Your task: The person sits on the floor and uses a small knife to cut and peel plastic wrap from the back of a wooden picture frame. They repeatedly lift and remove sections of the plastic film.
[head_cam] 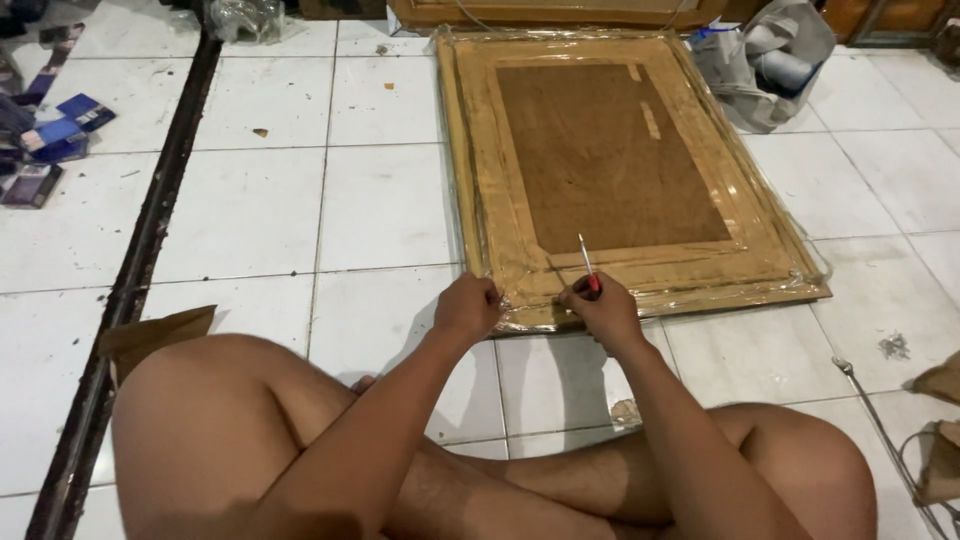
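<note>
The left hand (467, 305) pinches the near edge of the wrapped frame (620, 160); just right, the right hand (603, 308) has its fingers clamped on a red-handled tool (588, 265)

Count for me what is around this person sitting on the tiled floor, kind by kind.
Wooden frame wrapped in clear plastic, lying flat: 1
Red-handled tool, in the right hand: 1
Hands at the frame's near edge, counting the left hand: 2
Torn brown cardboard piece: 1
Grey bag: 1
Total: 6

floor: white tiles (250, 210) | dark floor channel (150, 230) | light: even
</note>
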